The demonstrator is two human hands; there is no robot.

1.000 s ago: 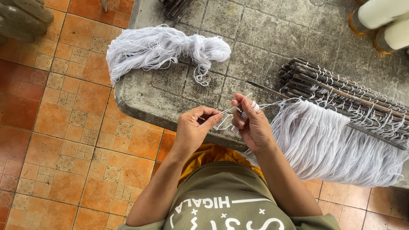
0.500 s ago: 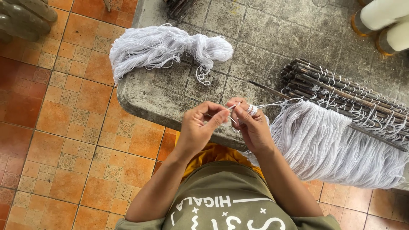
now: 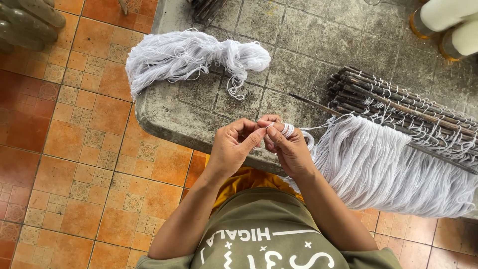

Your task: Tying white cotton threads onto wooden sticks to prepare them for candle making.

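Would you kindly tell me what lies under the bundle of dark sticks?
White threads fan out beneath the dark sticks across the grey slab; their tied ends are hidden.

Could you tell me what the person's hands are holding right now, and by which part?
Both the left hand and the right hand pinch thin white threads between their fingertips, at the free ends, which trail from the hanging white fringe.

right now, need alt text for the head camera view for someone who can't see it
Seen from above, a left hand and a right hand pinch white thread together over the edge of a stone slab. A loose bundle of white yarn lies on the slab, and white threads hang from dark sticks at right.
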